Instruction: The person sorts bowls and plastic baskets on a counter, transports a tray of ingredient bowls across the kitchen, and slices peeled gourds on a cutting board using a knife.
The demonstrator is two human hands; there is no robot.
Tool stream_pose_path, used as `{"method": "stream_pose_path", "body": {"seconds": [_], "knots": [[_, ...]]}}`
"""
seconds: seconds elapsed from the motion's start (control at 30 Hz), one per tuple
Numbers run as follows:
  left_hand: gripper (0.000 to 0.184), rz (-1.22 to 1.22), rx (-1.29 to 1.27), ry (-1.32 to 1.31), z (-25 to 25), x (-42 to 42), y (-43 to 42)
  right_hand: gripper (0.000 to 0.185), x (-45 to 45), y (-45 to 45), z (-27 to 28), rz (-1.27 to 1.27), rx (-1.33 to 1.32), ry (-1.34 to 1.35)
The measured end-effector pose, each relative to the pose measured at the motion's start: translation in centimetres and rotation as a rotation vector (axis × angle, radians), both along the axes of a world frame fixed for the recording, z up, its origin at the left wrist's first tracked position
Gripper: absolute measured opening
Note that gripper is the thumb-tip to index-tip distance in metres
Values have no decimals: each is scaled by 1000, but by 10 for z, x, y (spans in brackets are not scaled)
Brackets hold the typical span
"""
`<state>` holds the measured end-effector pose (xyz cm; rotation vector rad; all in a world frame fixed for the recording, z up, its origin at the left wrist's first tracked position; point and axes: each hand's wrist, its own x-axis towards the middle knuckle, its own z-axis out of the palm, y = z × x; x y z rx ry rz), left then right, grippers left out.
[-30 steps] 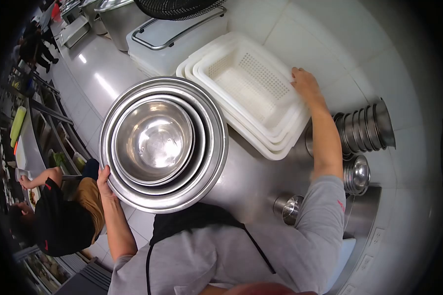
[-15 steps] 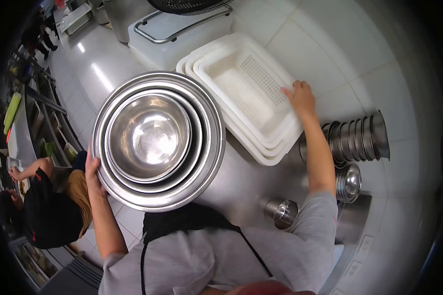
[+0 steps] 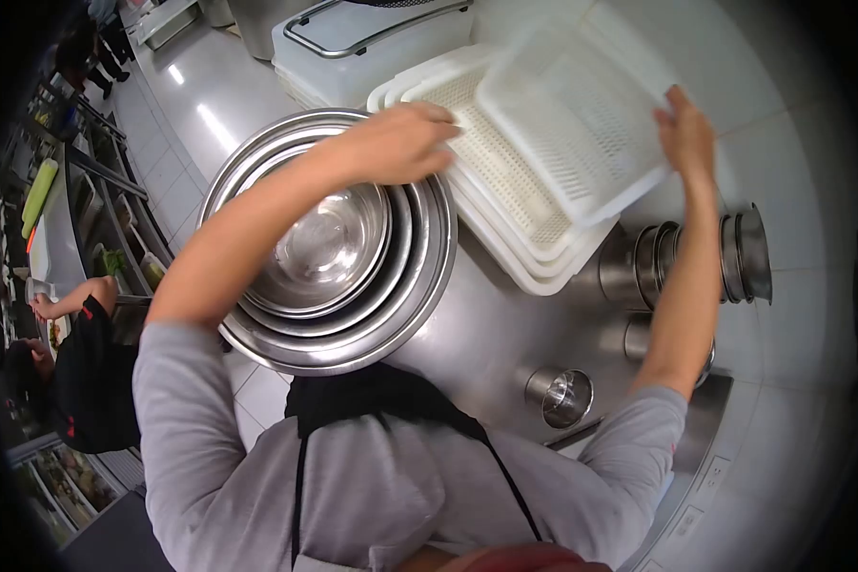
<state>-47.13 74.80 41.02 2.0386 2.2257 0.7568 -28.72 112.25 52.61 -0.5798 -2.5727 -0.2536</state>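
A white perforated plastic basket, blurred by motion, is tilted up off a stack of similar white baskets. My right hand grips its right rim, fingers closed around the edge. My left hand hovers over the far rim of the nested steel bowls, its fingertips pointing right, close to the baskets' left edge. Those fingers look loosely curled and apart, with nothing visible in them. My left forearm crosses above the bowls and hides part of them.
Stacked steel pots lie sideways by the tiled wall. A small steel cup sits on the steel counter. Behind the bowls stands a translucent plastic box with a metal handle. A co-worker is at the left.
My left hand has let go of the bowls' rim and moved up and right across them. My right hand has lifted the top basket up and to the right.
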Motion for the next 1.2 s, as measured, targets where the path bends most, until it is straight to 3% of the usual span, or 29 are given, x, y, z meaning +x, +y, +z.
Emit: {"method": "stream_pose_path", "body": {"seconds": [0.07,0.17,0.3,0.43,0.5,0.6,0.8,0.87,1.0,1.2], "knots": [[52,-64,192,315,-54,-1,49,28,24,-20,48,-58,39,47],[48,-110,-641,-30,-10,6,73,31,88,-35,79,-114,236,195],[43,-189,-273,-75,-11,-9,69,36,171,-53,95,-293,120,248],[33,-265,317,340,13,-11,76,31,215,-60,89,-435,328,417],[29,-339,398,413,36,-1,65,31,214,-78,94,-556,326,396],[26,-423,499,533,69,13,43,22,205,-70,92,-521,547,301],[29,-390,672,677,87,36,-11,21,130,-29,48,-287,368,290],[31,-365,698,732,85,38,-15,21,101,-34,36,-332,275,220],[32,-282,785,813,87,45,-39,22,58,-2,-13,-27,173,96],[31,-180,886,848,89,42,-32,35,11,13,-119,30,-924,16]]}}
